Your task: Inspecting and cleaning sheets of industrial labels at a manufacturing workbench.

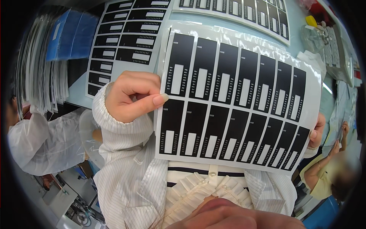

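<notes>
A white sheet of black labels [232, 107] is held up in front of my chest, tilted. Each label is a black rectangle with a white window and small white print, set in two rows. My left hand [133, 95] pinches the sheet's left edge, its thumb lying on the front face and the fingers curled behind. At the opposite edge, low on the right, my right hand [318, 131] grips the sheet with the thumb in front. Most of that hand is hidden behind the sheet.
Similar label sheets lie on the pale table [81, 88], one at left [126, 31], another at the far side [244, 13]. A hanging row of papers [42, 68] and a blue folder [70, 34] are at left. People sit at left [28, 141] and right [320, 173].
</notes>
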`<action>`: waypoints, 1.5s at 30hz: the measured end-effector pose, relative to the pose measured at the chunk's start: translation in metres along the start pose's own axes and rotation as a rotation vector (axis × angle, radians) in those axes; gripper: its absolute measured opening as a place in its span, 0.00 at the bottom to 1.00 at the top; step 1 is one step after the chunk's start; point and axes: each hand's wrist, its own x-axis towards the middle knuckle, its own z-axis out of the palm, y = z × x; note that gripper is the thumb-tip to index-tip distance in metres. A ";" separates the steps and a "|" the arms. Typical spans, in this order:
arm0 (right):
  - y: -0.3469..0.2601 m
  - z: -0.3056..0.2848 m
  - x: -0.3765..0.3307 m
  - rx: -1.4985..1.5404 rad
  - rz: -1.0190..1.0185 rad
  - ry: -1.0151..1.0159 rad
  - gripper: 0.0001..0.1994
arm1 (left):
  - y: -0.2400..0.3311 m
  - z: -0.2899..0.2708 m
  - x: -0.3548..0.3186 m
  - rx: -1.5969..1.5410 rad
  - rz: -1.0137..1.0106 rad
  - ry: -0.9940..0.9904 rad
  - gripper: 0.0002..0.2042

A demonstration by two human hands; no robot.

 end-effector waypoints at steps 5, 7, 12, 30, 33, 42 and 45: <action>0.002 0.001 0.000 -0.022 -0.045 0.002 0.17 | -0.001 0.000 -0.002 -0.001 -0.004 0.019 0.11; 0.002 -0.001 -0.001 -0.023 -0.031 -0.002 0.17 | -0.001 -0.001 -0.002 0.000 0.002 0.017 0.11; 0.001 -0.002 -0.003 -0.028 -0.014 0.021 0.17 | 0.002 0.000 -0.001 -0.004 -0.008 0.017 0.11; 0.000 -0.006 -0.005 -0.041 -0.002 0.023 0.16 | 0.004 -0.002 0.000 0.037 -0.002 0.022 0.11; 0.008 -0.009 -0.004 -0.044 -0.011 0.026 0.16 | 0.003 0.000 -0.002 0.028 -0.014 0.024 0.11; 0.005 -0.002 -0.003 -0.026 -0.027 0.026 0.16 | 0.004 -0.002 -0.003 0.029 -0.025 0.001 0.12; 0.004 -0.001 -0.003 -0.038 -0.028 0.020 0.16 | 0.004 -0.001 -0.001 0.011 -0.015 0.003 0.12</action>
